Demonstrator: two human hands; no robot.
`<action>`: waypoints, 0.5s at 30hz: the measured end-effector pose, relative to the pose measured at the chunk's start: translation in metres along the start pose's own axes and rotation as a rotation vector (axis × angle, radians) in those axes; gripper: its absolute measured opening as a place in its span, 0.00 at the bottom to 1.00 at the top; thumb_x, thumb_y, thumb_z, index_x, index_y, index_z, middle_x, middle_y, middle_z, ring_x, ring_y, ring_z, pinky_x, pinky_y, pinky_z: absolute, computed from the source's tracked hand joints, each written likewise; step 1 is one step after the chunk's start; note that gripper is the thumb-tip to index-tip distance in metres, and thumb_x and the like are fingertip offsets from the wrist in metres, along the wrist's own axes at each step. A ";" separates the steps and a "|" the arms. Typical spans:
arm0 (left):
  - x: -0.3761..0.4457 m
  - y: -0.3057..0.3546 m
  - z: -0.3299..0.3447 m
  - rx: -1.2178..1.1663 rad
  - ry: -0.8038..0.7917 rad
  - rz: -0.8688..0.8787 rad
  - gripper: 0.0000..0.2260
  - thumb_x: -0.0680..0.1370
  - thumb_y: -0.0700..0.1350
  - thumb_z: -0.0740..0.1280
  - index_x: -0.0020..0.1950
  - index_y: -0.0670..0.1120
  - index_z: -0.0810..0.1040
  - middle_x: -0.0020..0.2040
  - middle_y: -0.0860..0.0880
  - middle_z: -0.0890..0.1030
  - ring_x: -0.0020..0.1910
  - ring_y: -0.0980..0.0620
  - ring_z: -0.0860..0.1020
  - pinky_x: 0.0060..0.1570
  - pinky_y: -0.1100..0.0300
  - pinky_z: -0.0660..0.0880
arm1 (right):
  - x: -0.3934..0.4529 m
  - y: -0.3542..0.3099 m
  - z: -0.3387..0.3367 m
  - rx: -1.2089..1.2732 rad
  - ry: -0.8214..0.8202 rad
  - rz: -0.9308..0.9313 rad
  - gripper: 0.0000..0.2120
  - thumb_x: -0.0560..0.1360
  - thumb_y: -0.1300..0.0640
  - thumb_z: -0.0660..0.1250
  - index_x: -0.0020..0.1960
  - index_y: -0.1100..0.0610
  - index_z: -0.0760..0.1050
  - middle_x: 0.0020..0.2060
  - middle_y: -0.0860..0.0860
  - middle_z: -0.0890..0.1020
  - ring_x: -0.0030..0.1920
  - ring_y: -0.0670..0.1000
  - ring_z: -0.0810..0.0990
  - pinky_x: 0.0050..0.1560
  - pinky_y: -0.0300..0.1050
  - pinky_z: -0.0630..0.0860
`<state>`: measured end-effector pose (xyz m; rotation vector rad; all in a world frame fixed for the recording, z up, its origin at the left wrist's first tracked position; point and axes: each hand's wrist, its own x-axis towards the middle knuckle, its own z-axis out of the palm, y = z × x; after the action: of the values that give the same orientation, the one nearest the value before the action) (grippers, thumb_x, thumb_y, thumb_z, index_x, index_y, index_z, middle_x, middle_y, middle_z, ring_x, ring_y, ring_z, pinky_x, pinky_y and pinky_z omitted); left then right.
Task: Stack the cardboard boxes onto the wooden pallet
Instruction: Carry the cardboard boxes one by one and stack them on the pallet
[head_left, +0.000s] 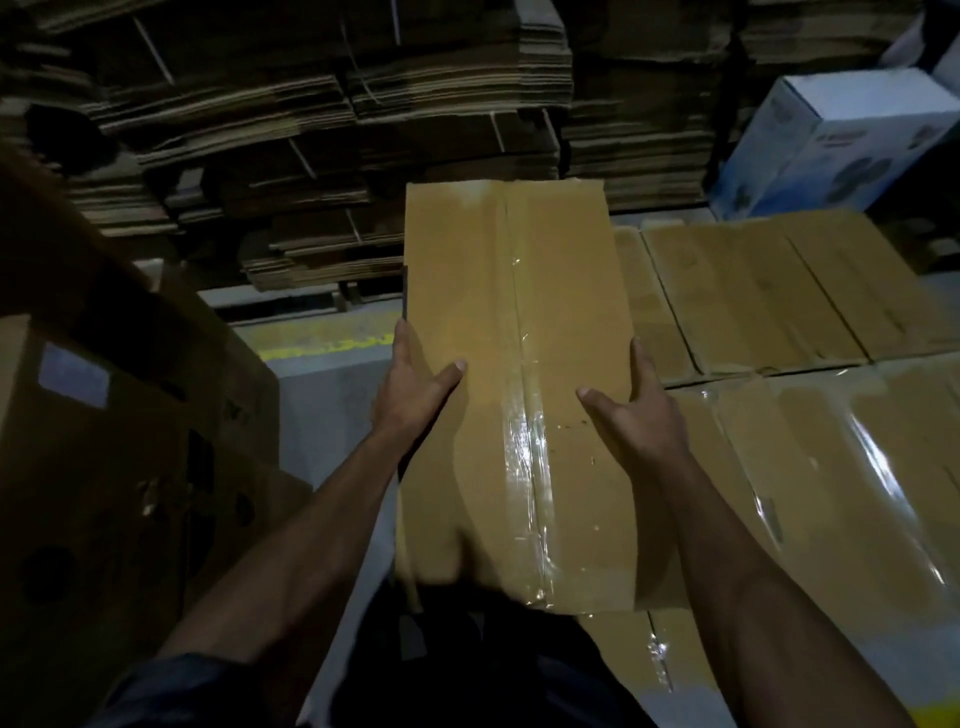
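A long taped cardboard box (488, 291) lies lengthwise in front of me, its top seam running away from me. My left hand (415, 384) grips its left edge, thumb on the top face and fingers down the side. On the box's right edge, my right hand (636, 410) holds it the same way, thumb lying on top. To the right, several taped boxes (753, 296) lie flat in a layer, the nearest ones (852, 467) glossy with tape. The held box overlaps that layer's left edge. The wooden pallet is hidden from view.
Tall piles of flattened cardboard (311, 130) fill the back. A dark carton with round holes (119, 467) stands close at the left. A white and blue printed box (841, 140) sits at the back right. Grey floor with a yellow line (327, 345) shows between.
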<state>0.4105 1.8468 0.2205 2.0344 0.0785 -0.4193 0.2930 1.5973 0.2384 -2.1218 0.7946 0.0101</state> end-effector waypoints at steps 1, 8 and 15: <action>0.013 0.002 0.001 -0.012 -0.007 0.009 0.48 0.64 0.71 0.69 0.76 0.68 0.45 0.74 0.52 0.69 0.68 0.44 0.73 0.65 0.41 0.71 | 0.013 -0.002 0.000 0.003 -0.002 0.001 0.48 0.70 0.35 0.72 0.80 0.38 0.47 0.77 0.50 0.65 0.74 0.59 0.67 0.71 0.59 0.67; 0.118 0.029 0.033 0.038 0.027 -0.024 0.49 0.62 0.72 0.67 0.76 0.66 0.45 0.74 0.50 0.69 0.68 0.41 0.72 0.65 0.39 0.71 | 0.131 -0.017 0.001 -0.037 -0.042 -0.009 0.47 0.70 0.32 0.69 0.79 0.36 0.45 0.76 0.50 0.67 0.73 0.59 0.68 0.70 0.61 0.67; 0.241 0.060 0.083 0.065 0.006 -0.064 0.46 0.70 0.64 0.70 0.78 0.62 0.44 0.73 0.49 0.70 0.68 0.41 0.72 0.66 0.40 0.69 | 0.271 -0.015 0.002 -0.016 -0.097 0.066 0.47 0.70 0.32 0.70 0.78 0.34 0.43 0.77 0.51 0.66 0.74 0.60 0.66 0.71 0.64 0.65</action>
<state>0.6289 1.7163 0.1564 2.1010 0.1360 -0.4615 0.5184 1.4603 0.1726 -2.0924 0.8091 0.1542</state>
